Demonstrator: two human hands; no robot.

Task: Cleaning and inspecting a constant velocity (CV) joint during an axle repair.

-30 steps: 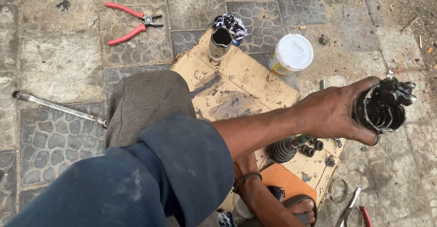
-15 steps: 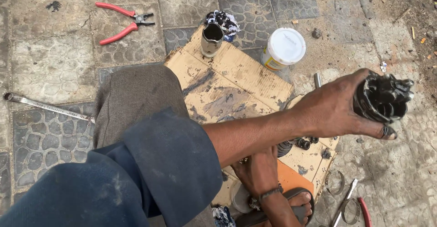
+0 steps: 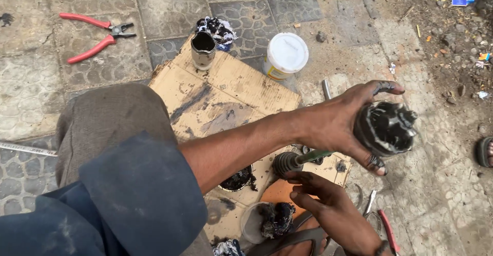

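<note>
Grease coats the joint housing, held aloft at right in the left hand, grip wrapped around it. Right hand is spread empty below the shaft. Judged heavy, rigid, slippery; best taken around the housing body.

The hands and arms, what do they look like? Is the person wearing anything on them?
The left hand has black grease smeared on its fingers. Its arm wears a dusty blue sleeve pushed up above the elbow. The right hand wears a dark band at the wrist.
</note>
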